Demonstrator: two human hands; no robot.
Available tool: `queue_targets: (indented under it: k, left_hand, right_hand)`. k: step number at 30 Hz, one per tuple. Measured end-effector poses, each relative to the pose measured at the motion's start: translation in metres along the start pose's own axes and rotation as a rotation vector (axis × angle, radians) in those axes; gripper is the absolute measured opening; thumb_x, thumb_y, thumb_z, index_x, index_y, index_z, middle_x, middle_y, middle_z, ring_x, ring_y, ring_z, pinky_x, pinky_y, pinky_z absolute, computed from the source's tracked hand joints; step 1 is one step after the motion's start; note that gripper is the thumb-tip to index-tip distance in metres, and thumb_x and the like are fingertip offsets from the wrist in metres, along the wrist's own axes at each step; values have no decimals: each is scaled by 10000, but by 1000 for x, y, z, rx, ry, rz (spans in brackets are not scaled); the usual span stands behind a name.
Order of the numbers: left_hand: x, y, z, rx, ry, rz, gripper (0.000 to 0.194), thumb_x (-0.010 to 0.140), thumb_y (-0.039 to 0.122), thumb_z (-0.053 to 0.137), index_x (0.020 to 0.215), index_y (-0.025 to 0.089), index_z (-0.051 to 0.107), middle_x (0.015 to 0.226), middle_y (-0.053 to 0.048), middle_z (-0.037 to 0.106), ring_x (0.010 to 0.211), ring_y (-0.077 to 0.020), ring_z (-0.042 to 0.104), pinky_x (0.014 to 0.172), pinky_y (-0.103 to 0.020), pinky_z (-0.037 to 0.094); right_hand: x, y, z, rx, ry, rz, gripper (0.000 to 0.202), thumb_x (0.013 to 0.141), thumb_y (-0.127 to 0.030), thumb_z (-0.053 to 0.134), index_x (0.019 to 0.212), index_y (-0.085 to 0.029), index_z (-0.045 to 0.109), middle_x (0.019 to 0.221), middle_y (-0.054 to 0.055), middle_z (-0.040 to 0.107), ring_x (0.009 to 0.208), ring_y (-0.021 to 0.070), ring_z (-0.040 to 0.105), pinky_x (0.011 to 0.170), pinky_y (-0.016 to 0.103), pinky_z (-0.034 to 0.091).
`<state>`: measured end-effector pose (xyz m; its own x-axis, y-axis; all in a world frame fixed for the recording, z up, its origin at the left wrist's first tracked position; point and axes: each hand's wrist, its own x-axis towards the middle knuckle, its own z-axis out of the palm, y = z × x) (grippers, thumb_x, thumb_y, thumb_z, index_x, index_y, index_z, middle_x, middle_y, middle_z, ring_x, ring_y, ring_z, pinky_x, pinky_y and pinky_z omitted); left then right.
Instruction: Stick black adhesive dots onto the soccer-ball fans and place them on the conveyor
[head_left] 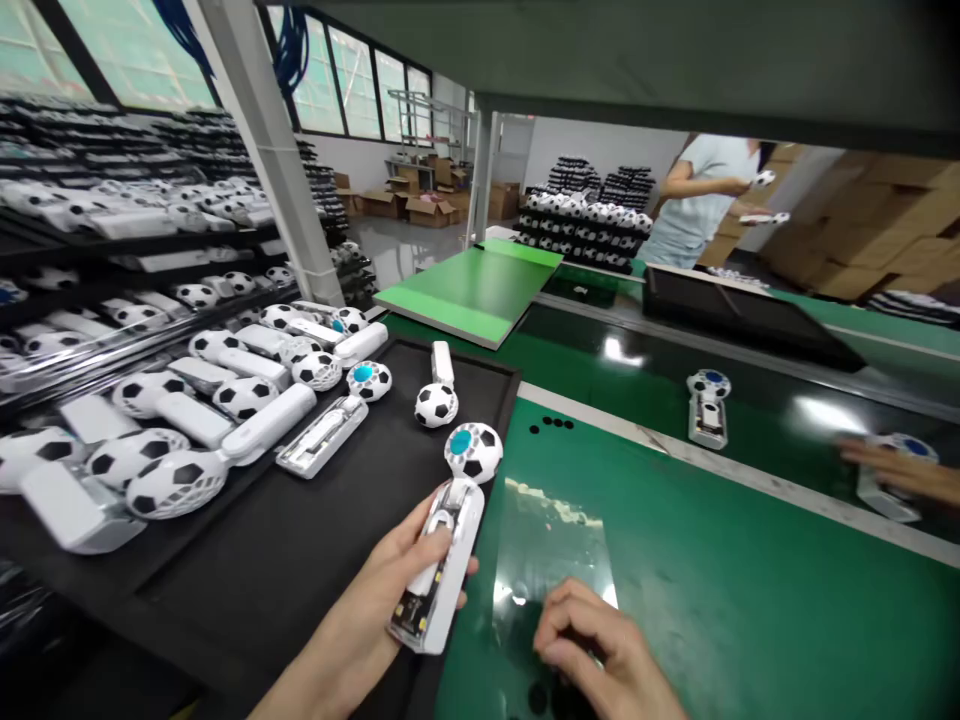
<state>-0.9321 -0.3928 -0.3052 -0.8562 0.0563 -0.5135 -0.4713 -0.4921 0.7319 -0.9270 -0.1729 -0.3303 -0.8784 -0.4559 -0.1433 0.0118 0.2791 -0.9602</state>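
My left hand is closed around the handle of a white handheld fan with a soccer-ball head, over the tray's right edge. Its handle faces up and shows a circuit board, and a blue disc sits on the ball. My thumb presses on the handle's middle. To its right, my right hand is curled with thumb and fingers together, low over a clear plastic sheet. What those fingers hold, if anything, is hidden. Black round dots lie beside them on the green work surface.
A black tray at left carries several similar fans. More small black dots lie near the belt edge. Two fans are on the dark belt, one under another person's blurred hand. A green board lies beyond.
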Motion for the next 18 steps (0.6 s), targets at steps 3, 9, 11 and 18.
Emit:
queue_targets:
  k: [3, 9, 11, 18]
  left_hand:
    - [7, 5, 17, -260, -154, -124, 497, 731, 227, 695, 1178, 107, 515, 1041, -130, 638, 717, -147, 612, 561, -226, 498]
    - [17, 12, 50, 80, -318, -67, 802, 711, 245, 690, 1371, 245, 235, 871, -57, 639, 649, -173, 592, 540, -285, 502]
    - [21, 11, 54, 327, -301, 43, 792, 704, 244, 690, 1367, 257, 256, 837, -25, 617, 658, -164, 572, 578, -281, 488]
    - [43, -4, 47, 456, -473, 248, 693, 703, 279, 634, 1331, 202, 351, 1267, -83, 513, 1145, -260, 480, 1017, -370, 344]
  right_hand:
    - [8, -20, -11, 172, 139, 19, 136, 788, -291, 600, 709, -193, 652, 689, -4, 550, 560, 113, 543, 571, 235, 419]
    - [22, -63, -36, 352, 232, -44, 188, 724, -308, 669, 855, -195, 596, 681, -35, 540, 549, 104, 554, 566, 235, 439]
    - [26, -68, -40, 331, 258, -55, 169, 724, -284, 652, 840, -190, 574, 673, -41, 528, 545, 99, 544, 565, 234, 432]
    - [38, -62, -25, 38, 347, -182, 102, 768, -155, 520, 681, -186, 565, 706, -18, 528, 640, 107, 507, 581, 226, 408]
